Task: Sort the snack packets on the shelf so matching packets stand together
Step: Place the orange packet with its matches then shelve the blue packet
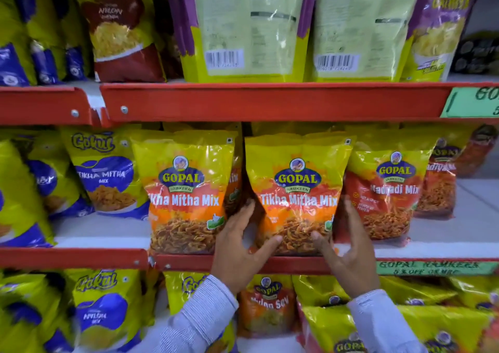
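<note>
A yellow-and-orange Gopal Tikha Mitha Mix packet stands upright on the middle shelf. My left hand grips its lower left edge and my right hand grips its lower right edge. A matching Tikha Mitha Mix packet stands right beside it on the left, touching my left hand. To the right stands a red Gopal Nadiyadi Mix packet, partly behind my right hand. Further packets stand hidden behind these.
Yellow-and-blue Gokul Tikha Mitha packets fill the middle shelf's left. The upper shelf holds purple-and-yellow packets turned back-out and a brown packet. The lower shelf holds Nylon Sev packets. Red shelf rails run across.
</note>
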Available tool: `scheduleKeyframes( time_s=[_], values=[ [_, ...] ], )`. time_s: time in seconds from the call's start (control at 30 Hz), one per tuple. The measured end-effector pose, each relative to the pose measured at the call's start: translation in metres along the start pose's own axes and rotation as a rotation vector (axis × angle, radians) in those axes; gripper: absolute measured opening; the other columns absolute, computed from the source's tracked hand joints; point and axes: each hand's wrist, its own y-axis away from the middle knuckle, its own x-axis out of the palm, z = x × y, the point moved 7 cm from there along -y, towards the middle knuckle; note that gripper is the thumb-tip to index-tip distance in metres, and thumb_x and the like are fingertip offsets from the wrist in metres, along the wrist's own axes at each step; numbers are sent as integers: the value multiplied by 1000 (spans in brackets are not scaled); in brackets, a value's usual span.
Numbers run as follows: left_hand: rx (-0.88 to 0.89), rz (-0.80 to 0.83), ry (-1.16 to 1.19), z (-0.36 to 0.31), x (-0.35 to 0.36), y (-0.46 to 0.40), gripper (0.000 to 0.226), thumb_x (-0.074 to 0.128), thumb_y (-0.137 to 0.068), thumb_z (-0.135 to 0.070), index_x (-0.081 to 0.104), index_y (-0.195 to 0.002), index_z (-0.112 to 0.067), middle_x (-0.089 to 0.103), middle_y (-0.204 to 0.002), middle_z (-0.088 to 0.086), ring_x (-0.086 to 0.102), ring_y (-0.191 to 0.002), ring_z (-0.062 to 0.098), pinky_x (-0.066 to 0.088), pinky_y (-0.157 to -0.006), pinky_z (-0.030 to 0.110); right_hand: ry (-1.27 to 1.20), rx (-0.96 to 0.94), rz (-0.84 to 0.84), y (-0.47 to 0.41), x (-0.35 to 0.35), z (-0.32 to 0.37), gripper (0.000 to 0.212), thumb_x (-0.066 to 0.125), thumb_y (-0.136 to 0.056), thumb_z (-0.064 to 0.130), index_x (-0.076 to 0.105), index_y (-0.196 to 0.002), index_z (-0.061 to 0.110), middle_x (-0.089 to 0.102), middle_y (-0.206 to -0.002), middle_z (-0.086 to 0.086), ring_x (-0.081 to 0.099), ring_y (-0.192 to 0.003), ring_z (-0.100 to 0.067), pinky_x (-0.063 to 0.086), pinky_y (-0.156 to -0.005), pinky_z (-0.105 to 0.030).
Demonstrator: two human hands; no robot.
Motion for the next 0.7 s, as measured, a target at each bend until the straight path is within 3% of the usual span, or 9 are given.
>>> scheduleKeyframes(
  time_s=[0.07, 0.13, 0.23, 0.3, 0.43, 0.5, 0.57, 0.63, 0.7],
  values=[
    [143, 44, -73, 3, -12, 14, 81, 75, -78, -48, 45, -149, -20, 49, -153, -6, 44, -141, 6, 33, -118, 19, 148, -189, -81, 20, 2, 18, 80, 69, -82, 33, 30, -148, 8, 33, -156, -6, 28, -145, -5, 26, -115, -15],
    [319, 35, -175, 8, -26, 32, 69, 76, -83, -32, 50, -145, -14, 53, -151, 1, 48, -139, 12, 34, -120, 22, 234, -330, -86, 40, 13, 28, 76, 68, -78, 22, 35, -143, 0, 38, -152, -19, 32, -145, -26, 27, -119, -34],
    [530, -42, -266, 27, -54, 64, 49, 73, -84, -20, 62, -130, -7, 64, -134, 3, 56, -128, 16, 36, -119, 23, 297, -491, -18, 73, 45, 32, 61, 70, -75, 9, 49, -131, -5, 51, -139, -24, 42, -137, -32, 33, -114, -43],
    [550, -26, -273, 51, -61, 75, 41, 71, -84, -16, 66, -123, -5, 69, -126, 7, 60, -122, 19, 40, -116, 23, 305, -545, 44, 86, 64, 22, 53, 67, -77, 10, 54, -127, 1, 58, -130, -15, 48, -132, -25, 35, -112, -38],
    [439, 92, -299, 106, -62, 97, 30, 60, -96, -30, 71, -116, -11, 76, -118, 9, 65, -112, 20, 51, -103, 33, 307, -501, 213, 111, 94, -10, 38, 65, -79, 12, 64, -116, 13, 70, -112, -8, 61, -110, -17, 42, -103, -24],
    [180, 178, -347, 205, -100, 132, 33, 58, -94, -39, 72, -112, -14, 79, -109, 9, 64, -105, 17, 51, -94, 34, 321, -329, 446, 157, 184, -51, 38, 64, -77, 16, 62, -114, 22, 73, -105, -8, 64, -103, -22, 41, -101, -19],
    [-19, 214, -357, 234, -96, 146, 42, 63, -80, -43, 67, -114, -18, 80, -105, 12, 62, -100, 18, 48, -90, 30, 314, -67, 536, 170, 193, -80, 42, 63, -75, 28, 56, -116, 28, 73, -107, -9, 65, -103, -23, 40, -100, -16],
    [-214, 288, -320, 246, -87, 147, 56, 63, -67, -51, 55, -117, -25, 80, -104, 16, 67, -97, 21, 47, -82, 28, 258, 119, 669, 175, 209, -112, 47, 69, -71, 30, 57, -116, 21, 72, -108, -9, 64, -99, -17, 39, -94, -6],
    [-289, 381, -322, 260, -74, 139, 74, 63, -57, -60, 45, -121, -27, 79, -106, 13, 74, -92, 21, 55, -75, 30, 234, 266, 767, 175, 231, -129, 61, 77, -65, 34, 57, -119, 15, 69, -110, -4, 62, -95, -6, 46, -87, -13]
  ],
)
